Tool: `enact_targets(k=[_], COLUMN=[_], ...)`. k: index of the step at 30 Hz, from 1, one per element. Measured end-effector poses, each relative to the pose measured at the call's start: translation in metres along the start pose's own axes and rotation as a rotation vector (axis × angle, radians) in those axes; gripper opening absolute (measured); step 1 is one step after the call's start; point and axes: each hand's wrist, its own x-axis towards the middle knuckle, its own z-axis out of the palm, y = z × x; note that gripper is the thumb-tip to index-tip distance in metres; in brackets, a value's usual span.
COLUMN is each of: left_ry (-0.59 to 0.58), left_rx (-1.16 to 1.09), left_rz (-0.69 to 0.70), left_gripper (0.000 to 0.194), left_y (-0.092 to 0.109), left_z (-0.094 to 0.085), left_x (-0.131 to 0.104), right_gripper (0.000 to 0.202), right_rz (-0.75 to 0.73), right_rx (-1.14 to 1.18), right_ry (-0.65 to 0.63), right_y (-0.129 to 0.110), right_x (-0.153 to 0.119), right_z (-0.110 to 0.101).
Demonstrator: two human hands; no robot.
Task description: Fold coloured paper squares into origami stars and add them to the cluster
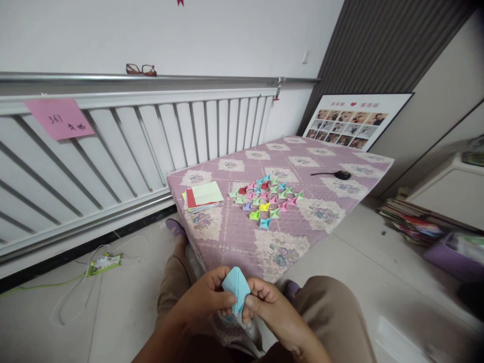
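Note:
Between my two hands is a light blue folded paper (236,288), with a crease running down its middle and a pointed top. My left hand (212,297) pinches its left side, thumb in front. The fingers of my right hand (262,301) grip its lower right edge. Both hands are low over my lap, just off the near corner of the table (238,254). Farther on, several small folded paper figures (264,199) in green, pink, red, yellow, blue and purple sit in rows. To their left lies a stack of coloured paper sheets (204,195).
A black spoon (342,175) lies at the table's right. Along the wall runs a white radiator (200,128) with a pink note (60,118); glasses (141,69) rest on the pipe above. A power strip (105,263) with cables lies on the floor; books (406,219) are stacked at right.

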Motion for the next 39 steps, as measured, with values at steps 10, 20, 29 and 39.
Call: enact_targets(k=[10, 20, 29, 39], left_ry=[0.103, 0.381, 0.258, 0.253], left_rx=[0.248, 0.558, 0.123, 0.075], left_rz=[0.08, 0.348, 0.204, 0.068], left_gripper=[0.032, 0.059, 0.075, 0.03], left_y=[0.01, -0.018, -0.013, -0.025], left_z=[0.006, 0.009, 0.004, 0.004], left_x=[0.0, 0.0, 0.0, 0.005], right_gripper=[0.036, 0.022, 0.018, 0.017], right_rz=[-0.004, -0.183, -0.262, -0.236], right_rx=[-0.154, -0.585, -0.798, -0.717], right_ry=[0.079, 0.252, 0.262, 0.237], right_y=[-0.002, -0.006, -0.01, -0.008], right_x=[0.0, 0.001, -0.001, 0.001], right_z=[-0.002, 0.005, 0.009, 0.011])
